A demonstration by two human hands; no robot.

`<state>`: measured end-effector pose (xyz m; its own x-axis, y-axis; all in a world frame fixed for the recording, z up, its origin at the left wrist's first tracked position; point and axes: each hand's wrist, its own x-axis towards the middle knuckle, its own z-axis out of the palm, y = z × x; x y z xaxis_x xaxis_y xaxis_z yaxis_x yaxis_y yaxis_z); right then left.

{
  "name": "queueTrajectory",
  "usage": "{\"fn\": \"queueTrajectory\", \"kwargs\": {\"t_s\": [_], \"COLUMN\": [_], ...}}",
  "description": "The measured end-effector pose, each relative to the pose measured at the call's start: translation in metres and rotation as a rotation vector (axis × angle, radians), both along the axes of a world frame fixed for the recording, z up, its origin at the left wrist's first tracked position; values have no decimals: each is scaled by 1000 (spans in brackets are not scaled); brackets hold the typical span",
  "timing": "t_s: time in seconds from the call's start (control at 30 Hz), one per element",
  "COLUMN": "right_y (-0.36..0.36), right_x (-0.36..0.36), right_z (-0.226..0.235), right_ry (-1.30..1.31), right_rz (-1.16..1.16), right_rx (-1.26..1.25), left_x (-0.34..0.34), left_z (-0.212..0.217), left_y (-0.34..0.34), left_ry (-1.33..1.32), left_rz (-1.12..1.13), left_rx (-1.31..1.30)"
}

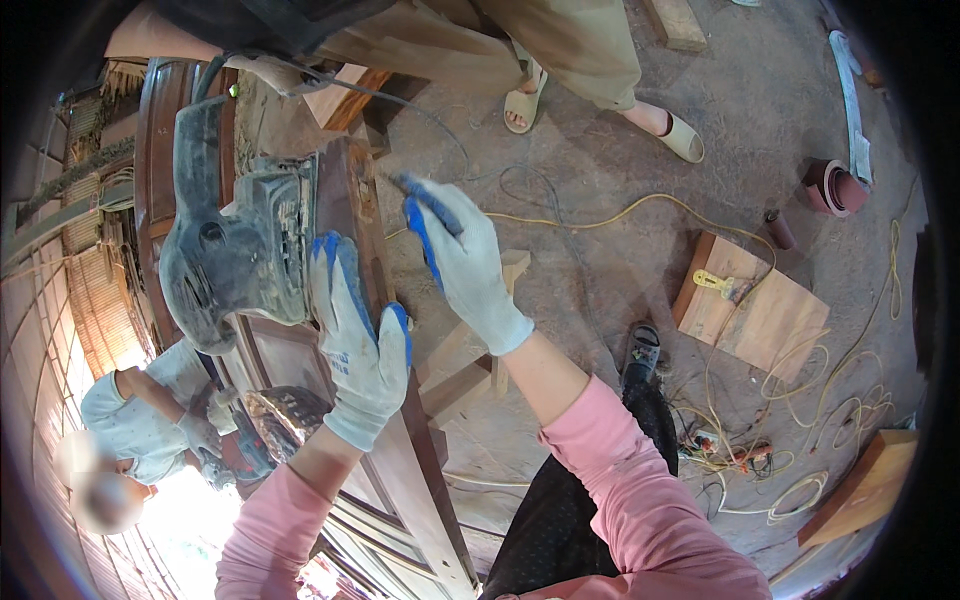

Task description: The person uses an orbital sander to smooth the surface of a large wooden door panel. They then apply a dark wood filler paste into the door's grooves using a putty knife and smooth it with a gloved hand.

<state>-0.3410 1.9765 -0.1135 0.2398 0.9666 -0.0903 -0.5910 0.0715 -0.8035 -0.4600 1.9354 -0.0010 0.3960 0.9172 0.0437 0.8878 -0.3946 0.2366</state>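
Note:
My left hand, in a white glove with blue-coated fingers, lies with fingers stretched out on the dark brown wooden door. Its fingertips are close beside a dusty, dark belt sander resting on the door. My right hand, gloved the same way, is raised just right of the door's edge. Its fingers are bent and drawn together, with the tips blurred; whether something small is between them I cannot make out. At the top left, another person's gloved hand is next to the sander's rear handle.
A second person works at lower left with a power tool. Wooden supports stand below the door. A yellow cord crosses the floor to tangled cables. A wooden block and sanding belt roll lie right.

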Motion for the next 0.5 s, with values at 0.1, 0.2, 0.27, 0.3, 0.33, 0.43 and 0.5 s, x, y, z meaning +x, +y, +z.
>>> {"fn": "queueTrajectory", "kwargs": {"t_s": [0.1, 0.2, 0.27, 0.3, 0.33, 0.43, 0.5], "right_y": [7, -13, -18, -19, -20, -19, -16], "right_x": [-8, -13, 1, 6, 11, 20, 17], "right_z": [2, 6, 8, 7, 6, 16, 15], "right_ry": [-82, -324, 154, 368, 580, 726, 659], "right_rz": [-76, -67, 125, 203, 266, 308, 233], "right_rx": [19, 107, -67, -111, -177, -294, -262], "left_x": [1, 2, 2, 1, 0, -2, 1], "left_z": [-1, -2, 1, 1, 1, -1, -2], "left_y": [3, 4, 4, 2, 0, -1, 0], "left_ry": [-9, -34, -33, -26, -20, -37, -44], "left_rz": [-14, -23, -19, -6, 8, 14, 2], "left_rx": [1, -6, -10, -12, -15, -6, 1]}}
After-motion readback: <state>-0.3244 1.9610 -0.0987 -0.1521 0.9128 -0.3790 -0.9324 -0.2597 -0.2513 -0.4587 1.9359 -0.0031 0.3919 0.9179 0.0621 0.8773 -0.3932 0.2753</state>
